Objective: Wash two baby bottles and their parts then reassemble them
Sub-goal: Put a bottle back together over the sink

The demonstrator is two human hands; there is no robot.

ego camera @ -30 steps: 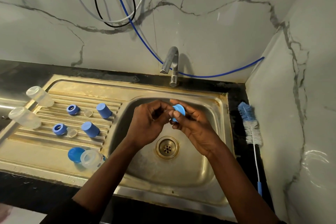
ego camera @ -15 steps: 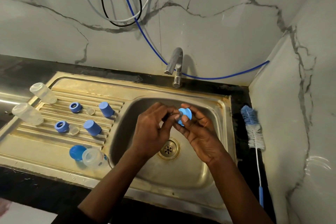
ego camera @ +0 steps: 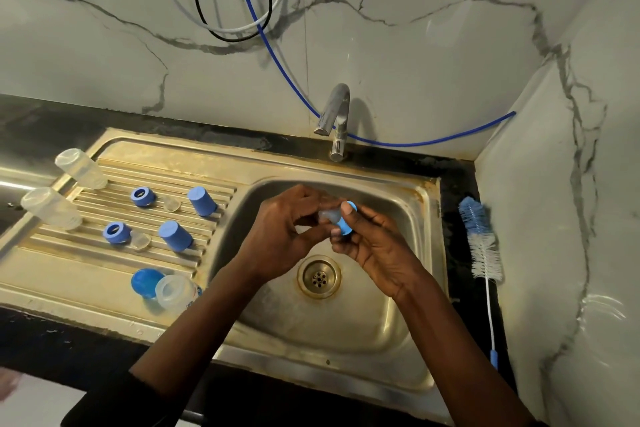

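Over the sink basin (ego camera: 388, 315), my right hand (ego camera: 374, 246) grips a blue screw ring (ego camera: 346, 222) between thumb and fingers. My left hand (ego camera: 284, 236) pinches a clear teat (ego camera: 325, 216) that pokes out of that ring. On the ribbed drainboard (ego camera: 86, 270) lie two clear bottles (ego camera: 81, 168) (ego camera: 50, 207), two more blue rings (ego camera: 142, 196) (ego camera: 116, 232), two clear teats (ego camera: 171, 203) (ego camera: 140, 240) and two blue caps (ego camera: 202, 201) (ego camera: 175, 235). A third clear bottle (ego camera: 176, 293) lies beside a blue cap (ego camera: 147, 282) near the basin's edge.
A chrome tap (ego camera: 334, 118) stands behind the basin, with no water visible. A blue-and-white bottle brush (ego camera: 479, 239) lies on the black counter at the right. Cables and a blue hose (ego camera: 277, 55) hang on the marble wall.
The blue ring has turned in my right hand from face-on to side-on, and the clear teat now shows sticking out toward my left fingers. Both hands stayed over the basin.
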